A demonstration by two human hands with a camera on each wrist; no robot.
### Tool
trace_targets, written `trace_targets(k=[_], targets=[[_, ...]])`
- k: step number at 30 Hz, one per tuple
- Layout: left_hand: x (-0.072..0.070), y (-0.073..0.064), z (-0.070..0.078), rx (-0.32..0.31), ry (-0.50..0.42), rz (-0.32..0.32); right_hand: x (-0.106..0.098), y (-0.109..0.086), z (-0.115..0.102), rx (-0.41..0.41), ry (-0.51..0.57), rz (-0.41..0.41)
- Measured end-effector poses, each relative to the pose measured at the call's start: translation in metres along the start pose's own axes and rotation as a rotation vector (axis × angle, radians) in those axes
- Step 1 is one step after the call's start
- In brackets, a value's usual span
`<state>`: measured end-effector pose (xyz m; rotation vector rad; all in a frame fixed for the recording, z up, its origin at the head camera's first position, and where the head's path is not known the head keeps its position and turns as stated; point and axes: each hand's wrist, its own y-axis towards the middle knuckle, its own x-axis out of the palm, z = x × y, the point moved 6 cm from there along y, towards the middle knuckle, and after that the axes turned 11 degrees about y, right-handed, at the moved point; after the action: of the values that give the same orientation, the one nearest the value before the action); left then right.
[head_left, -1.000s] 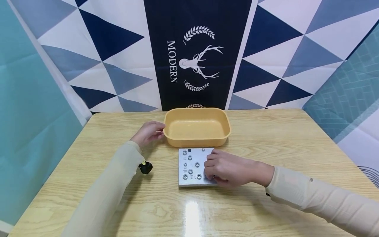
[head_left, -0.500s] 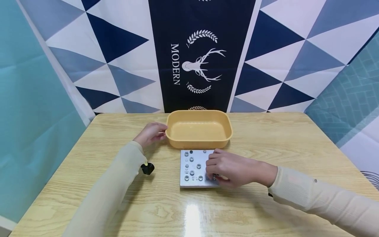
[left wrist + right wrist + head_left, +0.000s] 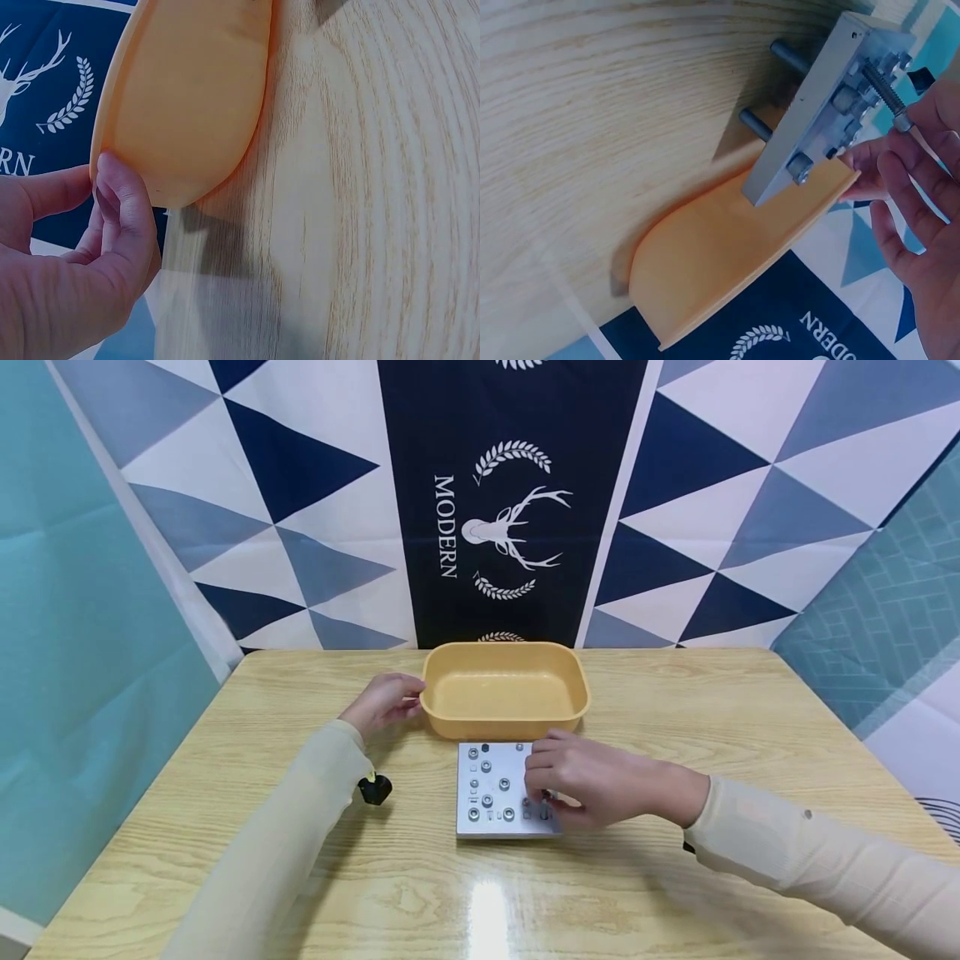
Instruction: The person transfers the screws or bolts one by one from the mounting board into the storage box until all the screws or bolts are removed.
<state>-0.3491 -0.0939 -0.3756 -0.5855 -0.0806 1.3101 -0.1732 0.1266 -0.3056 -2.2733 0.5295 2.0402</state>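
Observation:
A metal plate (image 3: 517,767) set with several socket-head bolts stands on legs in front of the yellow plastic tub (image 3: 504,729). My right hand (image 3: 592,777) is over the plate's right side. In the right wrist view, its fingertips pinch a bolt (image 3: 885,90) by the head, with the threaded shank pointing at the plate's top face. Part of the plate is hidden behind this hand in the head view. At the tub's left end, my left hand (image 3: 386,702) grips the rim, thumb on one side and fingers on the other, as the left wrist view shows.
The wooden table (image 3: 405,885) carries the tub near its back edge, close to a patterned cloth backdrop (image 3: 517,527). A small black piece (image 3: 375,789) shows at my left sleeve cuff. No things lie inside the tub.
My right hand has risen slightly off the plate, uncovering more of its near right corner. My left hand keeps hold of the tub's rim. The head view has shifted a little.

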Motion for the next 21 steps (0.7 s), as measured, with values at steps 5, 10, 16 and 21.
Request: trace_targets(k=[5,10,16,21], targets=[[0.0,-0.002,0.001,0.002,0.007,0.005,-0.003,0.0,0.002,0.003,0.004,0.005],[0.001,-0.003,0.003,0.009,0.008,0.004,-0.006,0.001,0.003,-0.004,0.011,0.01],[0.0,-0.001,0.002,0.013,0.007,0.003,-0.012,0.002,0.006,0.036,-0.006,0.003],[0.0,0.0,0.001,0.01,-0.002,0.003,-0.017,0.003,0.008,0.058,-0.021,-0.001]])
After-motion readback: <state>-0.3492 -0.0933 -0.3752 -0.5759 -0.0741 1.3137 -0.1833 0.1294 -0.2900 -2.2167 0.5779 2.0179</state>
